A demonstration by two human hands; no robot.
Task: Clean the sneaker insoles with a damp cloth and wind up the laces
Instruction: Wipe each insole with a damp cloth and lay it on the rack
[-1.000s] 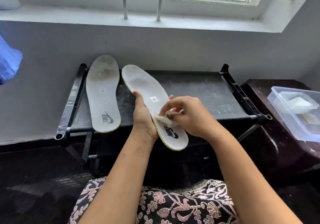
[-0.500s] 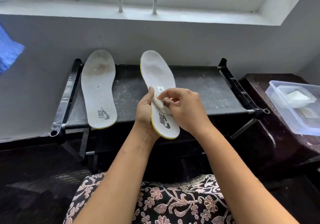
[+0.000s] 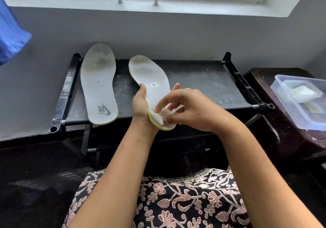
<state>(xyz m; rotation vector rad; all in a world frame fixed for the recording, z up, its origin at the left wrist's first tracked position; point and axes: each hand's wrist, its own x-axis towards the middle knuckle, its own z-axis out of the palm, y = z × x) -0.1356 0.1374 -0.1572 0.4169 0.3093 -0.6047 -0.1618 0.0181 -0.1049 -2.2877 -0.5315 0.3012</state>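
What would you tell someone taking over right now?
Left hand: grip on the held insole, heel end toward you.
Right hand: pinching the cloth against that insole's heel.
Other insole: lying on the black rack, toe area dirty.
Tub: at the right, on the dark table.
Done: heel wiping under way.
Left: held insole's grey toe, the other insole, the laces (none in view).
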